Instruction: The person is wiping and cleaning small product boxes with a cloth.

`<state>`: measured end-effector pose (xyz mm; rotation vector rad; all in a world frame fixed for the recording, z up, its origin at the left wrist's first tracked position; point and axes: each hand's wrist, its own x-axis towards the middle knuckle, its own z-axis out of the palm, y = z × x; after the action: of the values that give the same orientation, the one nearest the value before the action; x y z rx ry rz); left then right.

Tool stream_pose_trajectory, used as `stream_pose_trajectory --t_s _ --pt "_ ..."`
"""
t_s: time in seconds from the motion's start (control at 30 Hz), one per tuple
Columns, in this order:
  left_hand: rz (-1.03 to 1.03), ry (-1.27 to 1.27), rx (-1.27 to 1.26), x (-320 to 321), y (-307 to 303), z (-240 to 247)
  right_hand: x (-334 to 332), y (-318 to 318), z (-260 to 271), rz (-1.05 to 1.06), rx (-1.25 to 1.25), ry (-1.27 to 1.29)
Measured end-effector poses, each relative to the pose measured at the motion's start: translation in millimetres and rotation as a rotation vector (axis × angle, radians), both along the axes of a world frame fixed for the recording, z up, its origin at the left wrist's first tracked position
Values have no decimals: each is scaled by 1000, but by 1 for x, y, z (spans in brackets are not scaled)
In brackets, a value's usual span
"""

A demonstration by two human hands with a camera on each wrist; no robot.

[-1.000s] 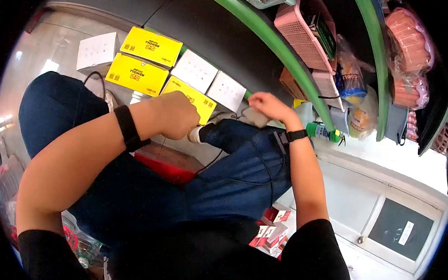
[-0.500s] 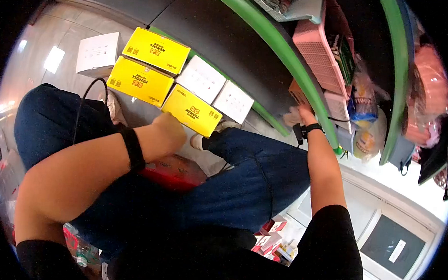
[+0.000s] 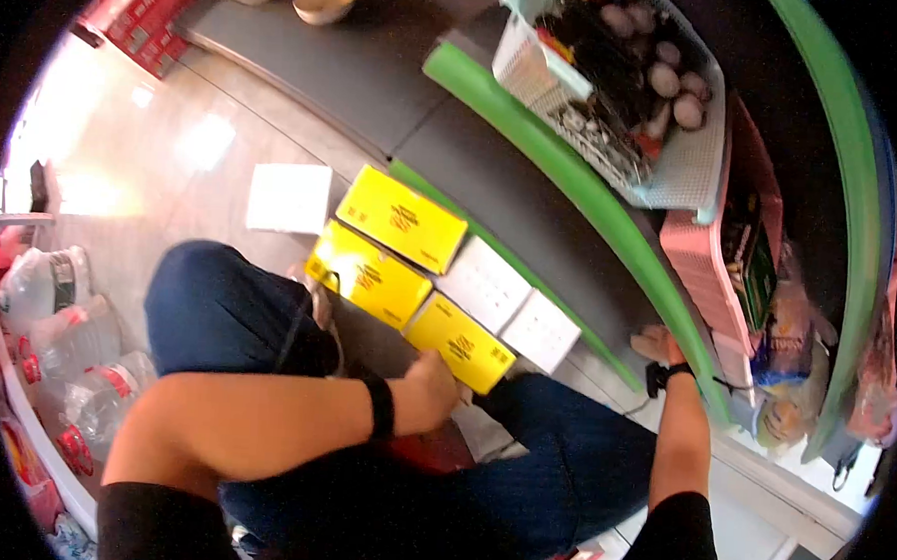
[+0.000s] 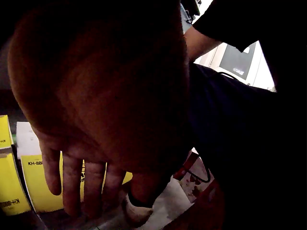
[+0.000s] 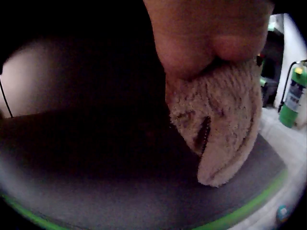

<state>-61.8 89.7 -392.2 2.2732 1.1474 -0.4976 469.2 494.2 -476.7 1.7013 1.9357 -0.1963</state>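
In the head view, my left hand (image 3: 429, 391) is beside the nearest yellow box (image 3: 461, 343). The left wrist view shows that hand (image 4: 96, 100) palm-on, fingers extended downward in front of a yellow box (image 4: 41, 189) and holding nothing. Whether it touches the box, I cannot tell. My right hand (image 3: 675, 348) grips a greyish, fuzzy cloth (image 3: 650, 342) by the green-edged shelf (image 3: 611, 222). Seen from the right wrist, the hand (image 5: 211, 38) has the bunched cloth (image 5: 225, 124) hanging below it over a dark shelf surface (image 5: 120, 201).
Two more yellow boxes (image 3: 401, 218) and several white boxes (image 3: 290, 198) stand on the floor. A pale basket (image 3: 689, 160) and a pink basket (image 3: 695, 261) sit on the shelf at right. Wrapped bottles (image 3: 86, 339) are at the left. A bowl (image 3: 325, 0) lies farther back.
The head view has shifted, so boxes and shelf appear lower and farther right. My right hand has moved away from the floor boxes to the shelf edge with the cloth. My left hand stays near the yellow box.
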Motion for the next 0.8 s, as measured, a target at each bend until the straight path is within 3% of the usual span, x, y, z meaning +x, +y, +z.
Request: stream_pose_trajectory --t_s 0.03,0.13,0.2,0.27,0.33,0.4,0.47,0.53,0.63,0.73,0.8 --pt "-10 14 -138 -5 12 22 1 1 2 -9 20 9" --pt "-57 12 -108 6 9 -7 1 2 3 -34 79 28" --pt "42 -78 173 18 -17 -68 4 2 3 -35 114 47" --pt "15 -76 196 23 -29 -67 11 1 0 -22 130 56" --pt "-133 56 10 4 1 -11 11 3 -2 -6 152 67" --pt "-57 23 34 -7 8 14 7 5 -4 4 172 77" --pt "-22 -61 -13 -10 15 22 6 4 0 1 177 83" --pt "-92 53 -194 -5 28 32 3 8 3 -1 181 96" --pt "-150 68 -230 -7 24 24 0 12 12 -5 182 108" --pt "-44 -72 97 -13 3 7 0 12 18 4 176 110" --pt "-75 -60 101 -12 2 8 0 12 20 7 174 107"
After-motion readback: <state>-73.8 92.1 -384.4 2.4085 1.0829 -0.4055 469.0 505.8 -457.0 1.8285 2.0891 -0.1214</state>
